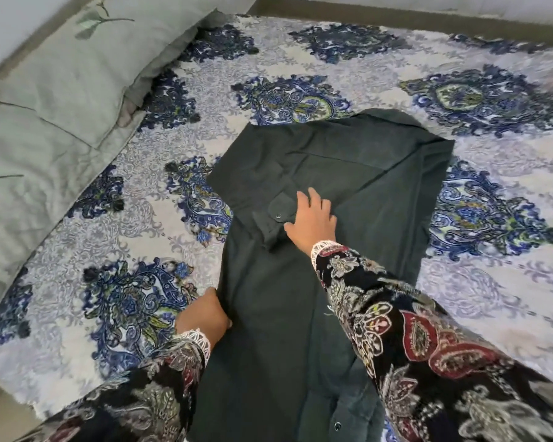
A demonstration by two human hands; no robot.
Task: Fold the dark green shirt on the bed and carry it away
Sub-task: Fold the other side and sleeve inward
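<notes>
The dark green shirt [326, 173] lies back-up on the bed, its length running from the near edge toward the far right. A sleeve is folded across the back, and its buttoned cuff sits near the middle. My right hand [313, 218] lies flat on the shirt right beside that cuff, fingers spread. My left hand [205, 314] pinches the shirt's left side edge lower down, fingers tucked under the cloth. Both arms wear dark paisley sleeves with white lace cuffs.
The bed is covered by a white sheet with blue floral medallions [300, 59]. Two pale green pillows [77, 74] lie along the left side. A wall runs behind the bed's far edge. The bed's near left corner meets the floor [0, 409].
</notes>
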